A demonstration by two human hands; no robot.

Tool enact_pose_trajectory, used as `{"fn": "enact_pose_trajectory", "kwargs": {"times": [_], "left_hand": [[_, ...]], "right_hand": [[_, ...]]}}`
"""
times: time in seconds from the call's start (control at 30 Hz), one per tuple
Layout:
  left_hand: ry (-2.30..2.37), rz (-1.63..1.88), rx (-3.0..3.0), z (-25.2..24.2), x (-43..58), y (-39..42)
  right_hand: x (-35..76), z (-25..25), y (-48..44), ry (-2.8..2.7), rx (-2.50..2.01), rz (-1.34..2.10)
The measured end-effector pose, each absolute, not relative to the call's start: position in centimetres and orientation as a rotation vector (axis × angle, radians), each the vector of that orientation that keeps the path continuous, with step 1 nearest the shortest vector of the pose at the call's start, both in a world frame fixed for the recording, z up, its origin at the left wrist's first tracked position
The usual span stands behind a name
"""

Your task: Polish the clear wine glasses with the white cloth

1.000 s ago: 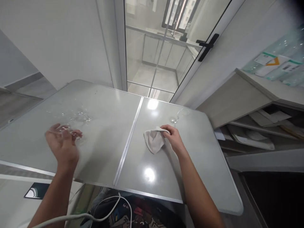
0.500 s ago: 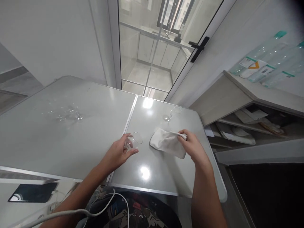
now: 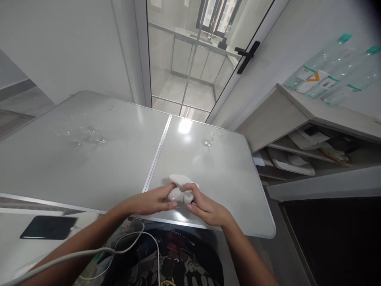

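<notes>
Close to the table's front edge, my left hand (image 3: pixel 159 199) is closed around a small clear glass (image 3: pixel 177 203), which is partly covered. A white cloth (image 3: pixel 180 180) is bunched against the glass and seems tucked into it. My right hand (image 3: pixel 205 204) grips this cloth at the glass from the right side, its fingers pressed on the fabric. Both hands meet over the grey table (image 3: pixel 131 167). Farther back on the right half stands another clear glass (image 3: pixel 207 142). Several transparent glasses (image 3: pixel 89 136) sit in a cluster on the left half, their outlines hard to separate.
A black phone (image 3: pixel 49 227) lies on a lower white surface at left, and a white cable (image 3: pixel 101 251) crosses near my left forearm. Plastic bottles (image 3: pixel 323 79) stand on a wooden shelf unit (image 3: pixel 282 115) at right. Behind the table is a glass door (image 3: pixel 190 59).
My right hand has brought the cloth left and toward me onto the glass. My left hand has moved slightly nearer with the glass, and both hands now meet.
</notes>
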State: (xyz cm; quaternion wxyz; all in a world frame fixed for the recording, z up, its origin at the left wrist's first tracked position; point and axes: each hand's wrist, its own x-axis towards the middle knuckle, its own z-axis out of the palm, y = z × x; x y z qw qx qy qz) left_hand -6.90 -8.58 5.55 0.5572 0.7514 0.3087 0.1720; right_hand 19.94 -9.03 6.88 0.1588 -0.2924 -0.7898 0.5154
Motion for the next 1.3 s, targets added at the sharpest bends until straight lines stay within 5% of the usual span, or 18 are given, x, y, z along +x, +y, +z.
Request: {"fn": "enact_pose_trajectory", "kwargs": {"times": [0.1, 0.3, 0.57, 0.87, 1.1, 1.3], "left_hand": [[0.831, 0.345, 1.958, 4.2, -6.4, -6.4], [1.242, 0.276, 2.354, 2.9, -4.3, -4.3], [0.724, 0.02, 1.544, 5.5, -6.0, 1.3], [1.403, 0.128, 2.308, 2.9, -2.3, -0.4], [1.26, 0.114, 2.046, 3.3, -4.0, -1.0], [1.262, 0.293, 1.948, 3.5, -3.1, -1.9]], "right_hand": [[19.8, 6.0, -6.3, -2.3, -0.769, 1.574], [18.8, 4.0, -4.3, -1.375, -0.939, 1.892], [21.4, 2.4, -1.8, -2.265, -0.732, 1.468], [20.3, 0.7, 0.1, -1.388, -0.882, 1.79], [20.6, 1.6, 0.5, -1.977, -0.874, 1.574], [21.7, 1.0, 1.3, -1.824, -0.792, 1.615]]}}
